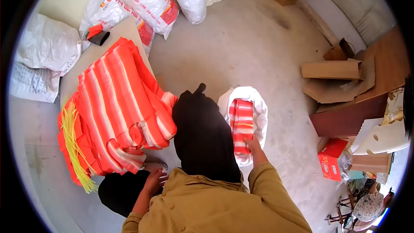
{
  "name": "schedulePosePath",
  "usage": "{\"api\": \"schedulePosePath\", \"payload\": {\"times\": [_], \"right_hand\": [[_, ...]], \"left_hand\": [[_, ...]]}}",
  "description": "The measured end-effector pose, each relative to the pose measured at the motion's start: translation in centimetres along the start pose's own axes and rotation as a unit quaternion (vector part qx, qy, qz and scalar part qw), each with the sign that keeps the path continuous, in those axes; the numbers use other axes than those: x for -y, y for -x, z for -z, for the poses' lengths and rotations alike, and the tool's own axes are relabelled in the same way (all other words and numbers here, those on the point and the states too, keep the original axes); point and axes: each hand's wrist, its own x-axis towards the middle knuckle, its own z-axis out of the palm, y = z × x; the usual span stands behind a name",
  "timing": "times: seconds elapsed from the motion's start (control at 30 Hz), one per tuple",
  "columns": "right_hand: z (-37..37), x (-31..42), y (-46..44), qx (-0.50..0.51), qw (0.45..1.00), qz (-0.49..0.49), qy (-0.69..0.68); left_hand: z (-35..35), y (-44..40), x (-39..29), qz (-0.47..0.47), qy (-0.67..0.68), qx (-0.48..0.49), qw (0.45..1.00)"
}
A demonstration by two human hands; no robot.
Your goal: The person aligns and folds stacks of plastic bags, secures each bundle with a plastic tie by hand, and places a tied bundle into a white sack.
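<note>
My right hand (pixel 255 145) grips the near end of a folded red-and-white striped cloth (pixel 241 118). The cloth lies inside an open white sack (pixel 260 108) on the floor, with a thin yellow band across it. Low beside my leg, my left hand (pixel 154 182) has its fingers loosely apart, with nothing visible in them. To the left is a large pile of the same striped cloth (pixel 114 86). A bunch of yellow strips (pixel 71 140) hangs over the pile's left side.
Full white plastic sacks (pixel 47 43) stand along the left and back wall. A cardboard sheet (pixel 129 32) lies under the pile, with a small black and red item (pixel 98 35) on it. Flattened cardboard (pixel 332 71) and a red box (pixel 332 159) are at right. Another person (pixel 368 207) sits lower right.
</note>
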Motion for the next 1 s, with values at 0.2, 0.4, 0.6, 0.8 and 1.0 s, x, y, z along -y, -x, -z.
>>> {"api": "schedulePosePath", "payload": {"times": [0.2, 0.4, 0.6, 0.8, 1.0], "right_hand": [[-0.3, 0.8, -1.0, 0.014, 0.999, 0.008, 0.046], [-3.6, -0.6, 1.9, -0.181, 0.909, 0.064, 0.371], [-3.6, -1.9, 3.1, -0.036, 0.849, 0.138, 0.509], [-4.3, 1.4, 2.8, -0.015, 0.805, 0.195, 0.559], [-7.3, 8.5, 0.5, -0.067, 0.847, 0.345, 0.399]], "left_hand": [[0.2, -0.6, 0.4, -0.013, -0.021, 0.0, 1.0], [0.5, -0.8, 0.9, -0.02, -0.034, 0.002, 0.999], [0.6, -1.6, 1.0, -0.031, -0.042, 0.004, 0.999], [0.1, -1.9, 0.7, -0.019, -0.039, -0.014, 0.999], [-0.3, -1.8, 0.5, -0.027, -0.035, -0.025, 0.999]]}}
